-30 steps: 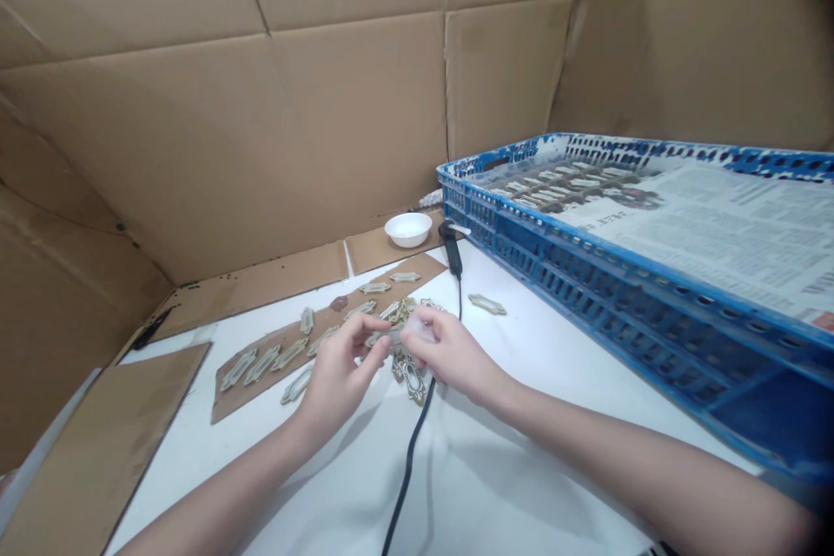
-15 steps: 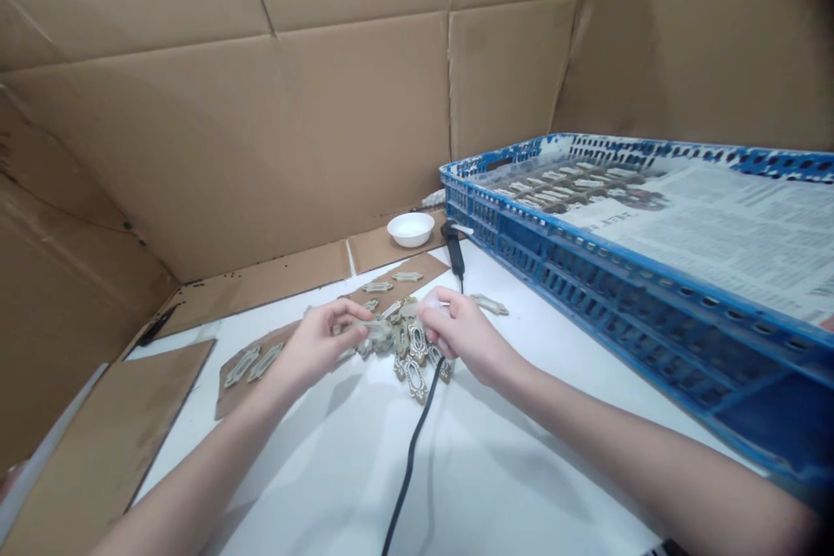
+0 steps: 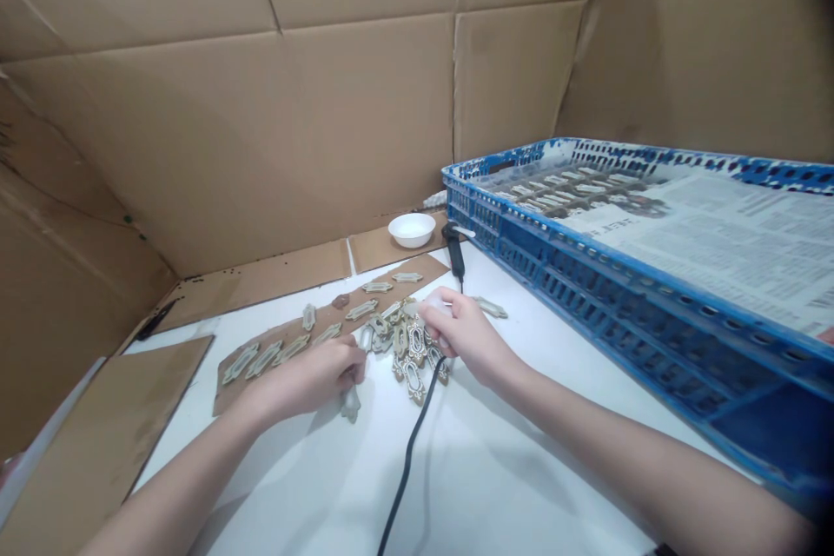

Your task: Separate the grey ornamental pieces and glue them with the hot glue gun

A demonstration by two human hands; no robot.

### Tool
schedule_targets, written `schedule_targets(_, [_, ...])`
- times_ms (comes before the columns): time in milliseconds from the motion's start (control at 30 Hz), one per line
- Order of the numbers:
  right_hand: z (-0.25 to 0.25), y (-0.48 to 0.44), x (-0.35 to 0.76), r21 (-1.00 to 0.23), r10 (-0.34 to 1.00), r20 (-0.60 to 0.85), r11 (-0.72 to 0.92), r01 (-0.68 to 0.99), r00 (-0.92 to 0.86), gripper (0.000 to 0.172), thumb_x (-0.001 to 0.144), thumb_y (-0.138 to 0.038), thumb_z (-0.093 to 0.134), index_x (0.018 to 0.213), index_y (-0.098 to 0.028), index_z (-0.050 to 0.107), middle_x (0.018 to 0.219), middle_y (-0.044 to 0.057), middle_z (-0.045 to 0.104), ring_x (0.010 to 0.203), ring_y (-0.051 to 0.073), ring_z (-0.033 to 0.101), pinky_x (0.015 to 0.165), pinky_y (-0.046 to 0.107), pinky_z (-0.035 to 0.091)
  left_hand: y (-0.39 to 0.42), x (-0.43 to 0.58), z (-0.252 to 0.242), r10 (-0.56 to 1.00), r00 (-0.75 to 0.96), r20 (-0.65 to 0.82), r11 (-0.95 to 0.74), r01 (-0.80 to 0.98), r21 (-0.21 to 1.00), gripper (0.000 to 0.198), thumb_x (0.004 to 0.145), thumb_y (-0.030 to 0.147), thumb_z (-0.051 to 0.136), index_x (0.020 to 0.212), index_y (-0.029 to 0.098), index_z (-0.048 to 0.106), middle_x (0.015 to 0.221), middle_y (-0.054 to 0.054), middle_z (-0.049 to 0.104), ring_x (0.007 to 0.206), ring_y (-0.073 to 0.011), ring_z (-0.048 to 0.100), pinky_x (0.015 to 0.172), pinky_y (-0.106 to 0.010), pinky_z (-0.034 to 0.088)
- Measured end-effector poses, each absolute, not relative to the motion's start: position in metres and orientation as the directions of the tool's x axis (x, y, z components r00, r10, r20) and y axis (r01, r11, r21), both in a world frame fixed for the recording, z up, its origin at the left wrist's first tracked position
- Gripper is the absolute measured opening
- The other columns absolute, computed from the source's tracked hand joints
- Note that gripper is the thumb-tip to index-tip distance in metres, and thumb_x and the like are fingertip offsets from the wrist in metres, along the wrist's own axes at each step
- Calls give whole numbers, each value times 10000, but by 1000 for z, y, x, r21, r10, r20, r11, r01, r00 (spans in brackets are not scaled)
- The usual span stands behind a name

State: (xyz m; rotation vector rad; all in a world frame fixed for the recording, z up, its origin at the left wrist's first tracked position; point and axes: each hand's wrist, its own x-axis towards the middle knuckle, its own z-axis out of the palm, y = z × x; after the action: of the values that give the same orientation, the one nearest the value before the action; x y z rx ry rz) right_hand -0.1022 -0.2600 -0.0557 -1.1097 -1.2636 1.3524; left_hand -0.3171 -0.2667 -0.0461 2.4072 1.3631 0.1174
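Note:
My left hand (image 3: pixel 331 372) is closed, its fingers curled round an ornate metal plate (image 3: pixel 350 405) whose lower end sticks out below them. My right hand (image 3: pixel 466 334) grips a whitish object (image 3: pixel 436 306); most of it is hidden, so its kind cannot be told. Between the hands lies a heap of ornate metal plates (image 3: pixel 412 343) with long slots, some showing a raised silver pattern. More such plates (image 3: pixel 264 359) are spaced along a brown cardboard strip (image 3: pixel 228 395) beyond my left hand. A black cord (image 3: pixel 412 452) passes close by my right hand.
A black-handled tool (image 3: pixel 455 254) with a pale tip lies behind my right hand, near a white bowl (image 3: pixel 412 230). To the right stands a blue plastic crate (image 3: pixel 521 256) holding newspaper (image 3: pixel 736 234) and rows of plates. Cardboard walls (image 3: pixel 365 122) enclose the white table (image 3: pixel 508 478).
My left hand has moved down and slightly left, away from the heap. Its fingers have closed, and a plate now shows beneath them. My right hand stays nearly still.

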Motion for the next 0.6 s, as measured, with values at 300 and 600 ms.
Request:
schedule_targets(300, [-54, -259, -99, -993, 990, -4, -21, -117, -141, 157, 685, -227, 510, 610, -184, 379, 467, -82, 397, 351, 31, 299, 334, 153, 194, -255, -311, -39, 866, 499, 36, -501, 864, 50, 112, 759, 236, 452, 771, 188, 553, 819, -55, 552, 832, -219, 495, 703, -300, 373])
schedule_targets(600, [-57, -255, -99, -996, 992, -31, -42, -84, -126, 148, 707, -269, 499, 647, -185, 392, 473, -83, 408, 331, 33, 311, 324, 153, 199, -239, -312, -78, 904, 426, 35, -426, 891, 154, 418, 750, 243, 443, 1162, 185, 488, 957, -85, 542, 957, -254, 437, 828, -377, 345])
